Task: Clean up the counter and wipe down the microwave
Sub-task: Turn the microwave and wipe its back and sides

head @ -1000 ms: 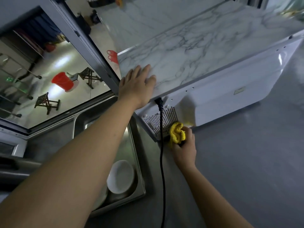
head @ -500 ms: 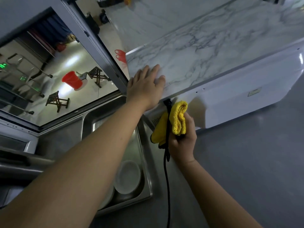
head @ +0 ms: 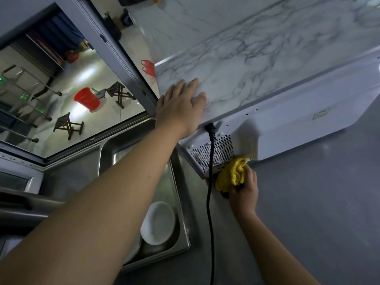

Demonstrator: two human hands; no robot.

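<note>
The white microwave (head: 298, 124) stands on the grey counter (head: 318, 202) with its back panel facing me and a marble-patterned top. My left hand (head: 181, 105) lies flat on the near corner of that top, fingers spread, holding nothing. My right hand (head: 243, 192) grips a bunched yellow cloth (head: 232, 173) pressed against the lower edge of the back panel, just right of the perforated vent (head: 213, 155). A black power cord (head: 209, 192) hangs from the back panel and runs down past the cloth.
A steel sink (head: 176, 202) lies left of the microwave with a white bowl (head: 158, 225) and other dishes in it. A window (head: 61, 89) behind the sink looks onto a floor with a red bucket and stools. Marble wall behind the microwave.
My right hand has carried the yellow cloth down from the top of the back panel to its lower edge by the vent. My left hand has stayed flat on the microwave top.
</note>
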